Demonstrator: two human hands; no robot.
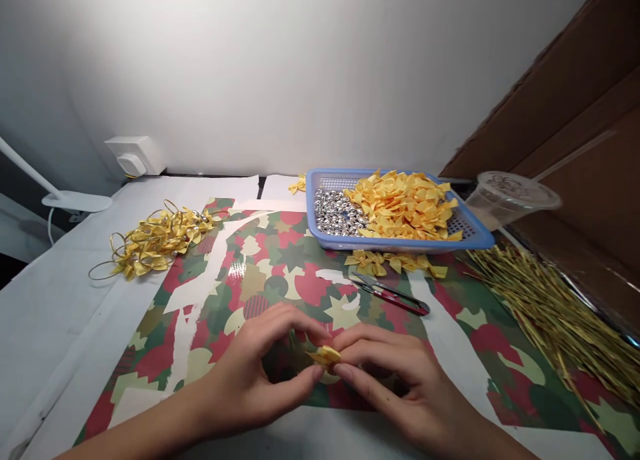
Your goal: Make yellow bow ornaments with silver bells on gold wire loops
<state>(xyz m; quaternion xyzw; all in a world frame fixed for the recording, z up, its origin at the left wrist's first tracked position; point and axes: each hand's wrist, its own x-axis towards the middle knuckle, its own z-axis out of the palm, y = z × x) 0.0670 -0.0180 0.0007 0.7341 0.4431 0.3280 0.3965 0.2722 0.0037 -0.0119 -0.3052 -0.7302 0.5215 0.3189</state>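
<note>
The left hand and right hand meet at lower centre of the frame, both pinching a small yellow ribbon bow. Their fingers hide much of it, so its middle is hard to make out. Beneath lies camouflage-printed paper. Above are red-handled thread snips and a blue plastic basket of bows and silver beads. A blurred clear plastic cup is cut by nothing but sits upper right.

No readable text, label, brand or number in view. Nothing legible on ribbon bow between my fingers, camouflage-print paper, blue plastic basket, red-handled thread snips or clear plastic cup.
</note>
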